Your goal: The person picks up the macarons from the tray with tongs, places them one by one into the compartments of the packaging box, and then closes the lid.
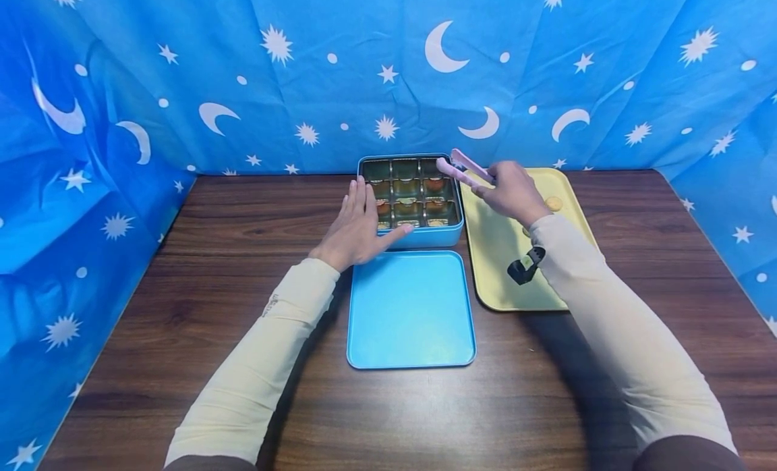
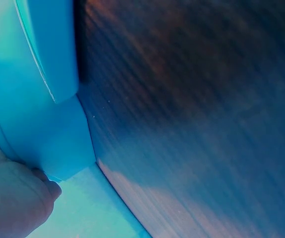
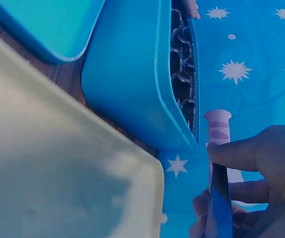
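Note:
My right hand (image 1: 512,191) holds a pair of pink tongs (image 1: 470,171) above the right rim of a blue tin box (image 1: 434,238). The tongs' tips stand apart, and I see nothing between them. Inside the box is a divided insert (image 1: 405,169) with small compartments; the front ones hold pale yellow round pieces, while the back ones look dark. Flat along the box's left side lies my left hand (image 1: 352,228), fingers straight, thumb on the front rim. In the right wrist view, fingers and thumb pinch the tongs (image 3: 218,126).
A blue square lid (image 1: 411,309) lies in front of the box. To the right, a yellow tray (image 1: 492,268) bears a yellow round piece (image 1: 554,204) and another partly hidden by the right arm. Behind the brown table (image 1: 243,255) hangs a blue star-and-moon cloth (image 1: 364,66).

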The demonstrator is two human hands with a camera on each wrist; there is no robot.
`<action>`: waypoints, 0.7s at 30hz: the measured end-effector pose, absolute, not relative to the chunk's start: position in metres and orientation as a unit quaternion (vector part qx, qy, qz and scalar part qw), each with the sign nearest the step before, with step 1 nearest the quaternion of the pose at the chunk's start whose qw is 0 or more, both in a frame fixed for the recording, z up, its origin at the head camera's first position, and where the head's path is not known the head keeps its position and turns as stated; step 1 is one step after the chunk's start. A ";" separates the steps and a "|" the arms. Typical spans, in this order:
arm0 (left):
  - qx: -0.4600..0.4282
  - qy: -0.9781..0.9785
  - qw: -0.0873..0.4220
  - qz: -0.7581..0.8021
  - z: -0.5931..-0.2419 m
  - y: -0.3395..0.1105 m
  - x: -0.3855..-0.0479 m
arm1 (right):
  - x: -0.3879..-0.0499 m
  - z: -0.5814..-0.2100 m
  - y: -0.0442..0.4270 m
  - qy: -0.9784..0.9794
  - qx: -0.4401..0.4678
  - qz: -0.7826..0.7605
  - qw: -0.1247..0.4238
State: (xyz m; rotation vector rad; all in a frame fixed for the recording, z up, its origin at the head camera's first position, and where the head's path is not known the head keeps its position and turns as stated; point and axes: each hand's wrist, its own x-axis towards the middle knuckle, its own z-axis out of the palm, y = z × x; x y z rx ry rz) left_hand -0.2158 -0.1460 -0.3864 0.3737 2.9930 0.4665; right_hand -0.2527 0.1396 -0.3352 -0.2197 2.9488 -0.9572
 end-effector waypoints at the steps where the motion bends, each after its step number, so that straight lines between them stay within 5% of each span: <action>1: 0.122 0.980 0.045 0.154 -0.386 -0.146 -0.216 | -0.251 -0.335 0.143 0.949 -0.071 -0.308 0.013; 21: 0.127 0.979 0.043 0.157 -0.385 -0.147 -0.215 | -0.197 -0.356 0.240 0.960 -0.095 -0.262 -0.020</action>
